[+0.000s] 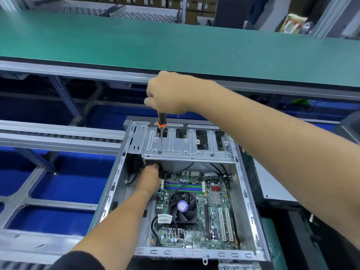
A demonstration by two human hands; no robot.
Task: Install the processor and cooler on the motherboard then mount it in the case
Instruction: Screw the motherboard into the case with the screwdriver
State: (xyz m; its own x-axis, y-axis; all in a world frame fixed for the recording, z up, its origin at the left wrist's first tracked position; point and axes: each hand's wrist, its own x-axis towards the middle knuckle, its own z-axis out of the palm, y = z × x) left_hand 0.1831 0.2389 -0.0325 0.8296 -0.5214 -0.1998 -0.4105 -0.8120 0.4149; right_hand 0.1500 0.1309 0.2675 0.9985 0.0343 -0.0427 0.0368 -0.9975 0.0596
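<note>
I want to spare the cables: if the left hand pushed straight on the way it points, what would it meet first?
Probably the black cables at the fingertips of the left hand, just under the drive cage. Its fingers seem to touch them already; depth there is unclear.

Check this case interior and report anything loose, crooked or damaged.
Nothing stands out. The motherboard lies flat in the case, the cooler fan square on it. The right hand holds the screwdriver upright on the drive bracket; the left hand reaches under it, fingers hidden.
</note>
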